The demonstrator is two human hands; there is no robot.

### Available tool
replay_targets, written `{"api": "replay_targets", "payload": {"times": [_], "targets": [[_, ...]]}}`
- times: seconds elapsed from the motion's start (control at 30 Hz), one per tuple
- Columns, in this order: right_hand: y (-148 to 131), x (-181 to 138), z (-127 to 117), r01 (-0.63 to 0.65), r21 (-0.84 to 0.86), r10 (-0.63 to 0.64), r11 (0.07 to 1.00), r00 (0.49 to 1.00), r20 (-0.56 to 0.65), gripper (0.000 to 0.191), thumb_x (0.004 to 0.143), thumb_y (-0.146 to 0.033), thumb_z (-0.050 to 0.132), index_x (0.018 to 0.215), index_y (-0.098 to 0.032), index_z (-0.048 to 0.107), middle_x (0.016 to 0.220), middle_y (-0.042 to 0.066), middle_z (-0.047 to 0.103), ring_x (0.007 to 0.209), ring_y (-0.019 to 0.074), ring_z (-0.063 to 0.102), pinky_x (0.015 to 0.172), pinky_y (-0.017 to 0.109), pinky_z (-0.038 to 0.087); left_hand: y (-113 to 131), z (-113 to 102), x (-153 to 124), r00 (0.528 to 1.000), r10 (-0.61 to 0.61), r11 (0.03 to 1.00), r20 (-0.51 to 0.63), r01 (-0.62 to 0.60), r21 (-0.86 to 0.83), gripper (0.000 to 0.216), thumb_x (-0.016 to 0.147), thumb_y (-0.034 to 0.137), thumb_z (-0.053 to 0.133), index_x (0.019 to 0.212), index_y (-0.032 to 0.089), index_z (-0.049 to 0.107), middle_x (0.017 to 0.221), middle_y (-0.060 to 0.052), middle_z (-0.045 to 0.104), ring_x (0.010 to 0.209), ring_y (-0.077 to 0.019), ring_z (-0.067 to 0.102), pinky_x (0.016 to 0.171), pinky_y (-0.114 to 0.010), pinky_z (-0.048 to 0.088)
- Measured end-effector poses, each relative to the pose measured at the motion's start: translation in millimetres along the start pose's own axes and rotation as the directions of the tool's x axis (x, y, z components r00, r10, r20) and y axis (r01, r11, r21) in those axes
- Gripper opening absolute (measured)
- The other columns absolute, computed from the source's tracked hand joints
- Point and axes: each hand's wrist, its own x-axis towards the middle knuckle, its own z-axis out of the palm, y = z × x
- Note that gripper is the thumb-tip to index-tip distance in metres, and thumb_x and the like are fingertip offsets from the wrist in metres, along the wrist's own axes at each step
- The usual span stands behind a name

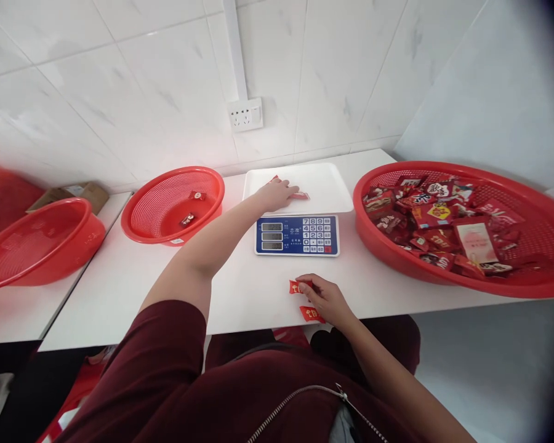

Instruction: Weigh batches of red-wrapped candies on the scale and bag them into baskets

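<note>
On the white weighing pan [330,187] of a digital scale, my left hand [277,194] is closed over red-wrapped candy [300,195]. Red wrapper shows on both sides of the fingers; whether it is one piece or more is hidden. My right hand [325,298] pinches a small red candy packet with gold print [295,287] near the table's front edge. A second, similar packet [311,314] lies just below those fingers. The scale's blue keypad panel [297,235] faces me, its display digits too faint to read.
A large red basket [397,261] full of mixed red-wrapped sweets stands at the right. To the left is a round red basket [138,212] with two small pieces inside. Another red basket [69,252] sits farther left, before a cardboard box [95,195]. A tiled wall with a socket [245,115] rises behind.
</note>
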Motion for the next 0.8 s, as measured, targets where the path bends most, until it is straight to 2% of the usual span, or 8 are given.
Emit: {"api": "replay_targets", "payload": {"times": [0.1,0.2,0.3,0.37,0.43,0.53,0.63,0.8], "targets": [[-3,1,-3,-0.018,0.038,0.018,0.999,1.000,-0.018,0.034,0.083,-0.047,0.044,0.095,-0.020,0.060,0.073,0.000,0.061,0.059,0.0125,0.053,0.060,0.026,0.045,-4,3,-3,1.000,-0.030,1.000,-0.001,0.030,0.004,0.037,0.088,0.022,0.036,0.124,0.023,0.044,0.113,-0.010,0.050,0.108,-0.0292,0.040,0.091,-0.042,0.033],[-10,-6,-6,-0.033,0.022,0.035,0.999,0.996,-0.088,0.033,0.085,-0.046,0.042,0.096,-0.020,0.059,0.076,0.001,0.062,0.062,0.0134,0.056,0.063,0.026,0.046,-8,6,-7,0.997,-0.067,0.998,-0.030,0.067,0.002,0.036,0.089,0.019,0.031,0.123,0.022,0.044,0.114,-0.011,0.051,0.112,-0.0302,0.038,0.090,-0.044,0.034],[-15,-19,-1,0.046,-0.153,-0.064,0.987,0.992,-0.111,0.029,0.087,-0.041,0.039,0.097,-0.021,0.059,0.087,0.004,0.064,0.076,0.0168,0.059,0.070,0.028,0.047,-11,7,-11,0.993,-0.089,0.996,-0.073,0.089,0.003,0.036,0.089,0.015,0.030,0.121,0.021,0.046,0.113,-0.012,0.052,0.114,-0.0300,0.038,0.089,-0.043,0.036],[-13,-26,8,0.179,-0.319,-0.201,0.931,0.979,-0.036,0.027,0.088,-0.036,0.039,0.097,-0.022,0.060,0.092,0.006,0.065,0.084,0.0197,0.059,0.074,0.031,0.046,-13,7,-13,0.989,-0.103,0.995,-0.107,0.104,0.001,0.037,0.088,0.013,0.030,0.119,0.021,0.048,0.112,-0.011,0.054,0.113,-0.0287,0.038,0.088,-0.041,0.037],[-8,-28,17,0.270,-0.464,-0.292,0.844,0.956,0.024,0.027,0.089,-0.034,0.038,0.095,-0.023,0.062,0.089,0.006,0.066,0.081,0.0214,0.059,0.072,0.034,0.046,-15,6,-15,0.983,-0.117,0.993,-0.144,0.117,-0.006,0.035,0.088,0.013,0.031,0.116,0.022,0.050,0.110,-0.010,0.056,0.112,-0.0268,0.040,0.088,-0.039,0.039],[1,-21,25,0.285,-0.586,-0.327,0.758,0.944,0.037,0.031,0.090,-0.033,0.033,0.097,-0.023,0.062,0.087,0.007,0.066,0.077,0.0219,0.060,0.067,0.034,0.046,-18,1,-18,0.970,-0.137,0.991,-0.203,0.135,-0.025,0.033,0.087,0.013,0.035,0.112,0.024,0.053,0.108,-0.008,0.058,0.107,-0.0238,0.043,0.086,-0.035,0.040],[3,-12,24,0.248,-0.582,-0.287,0.774,0.958,0.027,0.031,0.091,-0.035,0.032,0.100,-0.024,0.060,0.087,0.006,0.065,0.077,0.0210,0.061,0.065,0.032,0.047,-27,-10,-27,0.943,-0.187,0.982,-0.276,0.179,-0.055,0.033,0.087,0.013,0.035,0.114,0.023,0.051,0.108,-0.007,0.059,0.103,-0.0223,0.046,0.085,-0.033,0.041],[1,-9,14,0.193,-0.382,-0.210,0.904,0.978,-0.003,0.027,0.090,-0.038,0.036,0.100,-0.026,0.058,0.097,0.003,0.065,0.086,0.0182,0.061,0.073,0.030,0.048,-58,-38,-64,0.852,-0.345,0.938,-0.394,0.319,-0.132,0.032,0.087,0.013,0.034,0.111,0.022,0.053,0.106,-0.006,0.061,0.098,-0.0225,0.049,0.083,-0.034,0.042]]}}
